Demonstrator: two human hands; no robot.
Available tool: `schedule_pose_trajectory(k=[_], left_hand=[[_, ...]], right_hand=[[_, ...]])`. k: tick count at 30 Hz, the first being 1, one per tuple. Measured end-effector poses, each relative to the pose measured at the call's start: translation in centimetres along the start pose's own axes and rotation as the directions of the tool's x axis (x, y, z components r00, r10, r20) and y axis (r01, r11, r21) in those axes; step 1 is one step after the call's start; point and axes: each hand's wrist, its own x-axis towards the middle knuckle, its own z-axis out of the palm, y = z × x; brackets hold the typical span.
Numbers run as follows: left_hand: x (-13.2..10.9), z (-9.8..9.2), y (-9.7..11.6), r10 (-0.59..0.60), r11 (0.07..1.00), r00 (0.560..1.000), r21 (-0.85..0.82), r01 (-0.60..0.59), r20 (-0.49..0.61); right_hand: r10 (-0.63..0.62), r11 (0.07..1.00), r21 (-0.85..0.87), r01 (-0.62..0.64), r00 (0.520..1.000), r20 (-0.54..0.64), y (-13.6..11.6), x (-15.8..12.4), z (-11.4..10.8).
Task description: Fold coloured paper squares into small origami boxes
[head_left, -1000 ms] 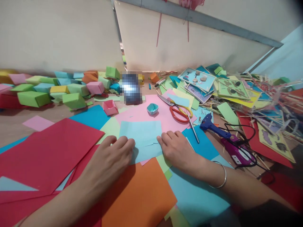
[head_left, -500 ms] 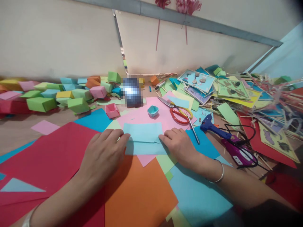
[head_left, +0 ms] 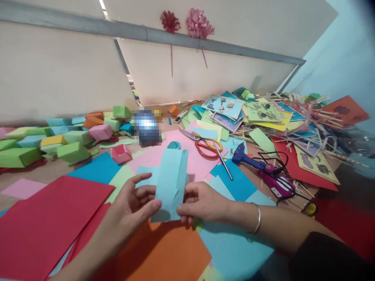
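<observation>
A folded light blue paper (head_left: 170, 181) stands upright between my hands, with a crease and a small torn edge near its right side. My right hand (head_left: 202, 203) pinches its lower right edge between thumb and fingers. At the lower left edge, my left hand (head_left: 134, 201) has its thumb against the paper; its fingers are spread and curved, some tips partly behind the sheet. Just beyond the paper's top sits a small blue folded paper box (head_left: 174, 145). Under the hands lie an orange sheet (head_left: 164, 253) and a light blue sheet (head_left: 234, 242).
Scissors (head_left: 206, 148) and a metal pen-like tool (head_left: 225, 166) lie behind my right hand. A blue and purple glue gun (head_left: 249, 159) with a black cord is at the right. Red sheets (head_left: 52, 218), a pink paper box (head_left: 121, 153) and several folded boxes (head_left: 73, 152) are at the left.
The light blue paper has been lifted off the table and turned from lying sideways to upright. Both hands now grasp its lower edges. The view has shifted to the right and up.
</observation>
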Motion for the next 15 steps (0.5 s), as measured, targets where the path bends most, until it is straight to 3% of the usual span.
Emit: schedule_pose_trajectory(k=[2,4,5,6,8,10,12,15], left_hand=[[-0.1,0.3,0.0,-0.073,0.990,0.993,-0.115,0.083,0.090],[-0.1,0.1,-0.2,-0.127,0.979,0.984,-0.145,0.144,0.123],[0.1,-0.3,-0.4,-0.135,0.984,0.983,-0.104,0.148,0.122],[0.2,-0.7,-0.6,-0.127,0.991,0.986,-0.028,0.131,0.109],[0.7,-1.7,-1.2,-0.078,0.977,0.995,0.204,0.062,0.070],[1.2,-2.6,-1.7,-0.012,0.895,1.000,0.446,0.004,0.015],[1.6,-3.0,-1.7,0.080,0.751,0.997,0.659,-0.047,-0.020],[1.6,-2.8,-1.1,0.299,0.550,0.954,0.822,-0.145,-0.032]], right_hand=[[-0.012,0.992,-0.120,0.023,0.996,0.094,0.0,-0.1,-0.1],[-0.141,0.906,-0.389,0.165,0.986,0.088,-0.8,-0.3,-1.2],[-0.251,0.786,-0.574,0.227,0.967,0.039,-1.5,-0.5,-1.9],[-0.350,0.603,-0.769,0.210,0.936,-0.019,-2.2,-0.6,-2.8],[-0.460,0.248,-0.965,-0.083,0.867,-0.193,-3.6,-0.9,-4.7],[-0.465,0.058,-0.886,-0.461,0.772,-0.432,-4.7,-0.9,-6.3],[-0.397,-0.009,-0.820,-0.572,0.755,-0.522,-5.2,-0.8,-7.3],[-0.313,-0.022,-0.808,-0.588,0.772,-0.553,-5.5,-0.6,-7.6]])
